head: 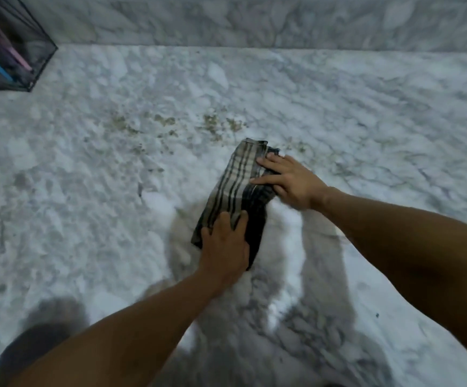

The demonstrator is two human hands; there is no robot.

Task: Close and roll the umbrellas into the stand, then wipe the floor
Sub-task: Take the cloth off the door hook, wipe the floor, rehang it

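A folded cloth of beige fabric with dark plaid stripes (235,196) lies flat on a white marble floor with grey veining (87,191), near the middle of the view. It forms a long, narrow rectangle running diagonally, its far end pointing up and right, its near end down and left. Its right side is darker than its striped left side.

Just beyond the cloth's far end, a scatter of brownish-yellow dirt specks (171,124) spreads across the floor in a loose band.

In the far left corner stands a black wire-mesh umbrella stand (38,65), square-sided, against the marble skirting. Inside it lean closed umbrellas, one pink (9,43), one with a blue part (0,69).
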